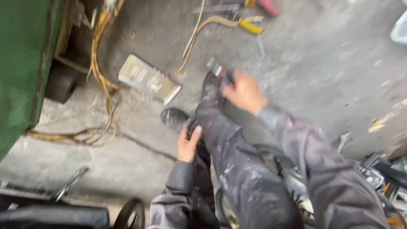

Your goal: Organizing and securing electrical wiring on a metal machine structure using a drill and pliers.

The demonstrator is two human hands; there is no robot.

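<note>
The view is blurred. My left hand (188, 143) grips the grey, paint-stained trouser leg (237, 169) just behind a black shoe (173, 117). Farther out, at the raised end of that leg, my right hand (243, 91) is closed around a small dark object with a shiny metal tip (219, 70). What kind of object it is cannot be made out. Both sleeves are grey and stained.
On the concrete floor lie a flat metal box (148, 78), yellowish cords (101, 76), yellow-handled pliers (250, 26) and a red-handled tool (268, 6). A green panel (21, 63) stands at left. A black wheel (129, 214), a chrome lever (70, 182) and machine parts (381, 178) crowd the near edge.
</note>
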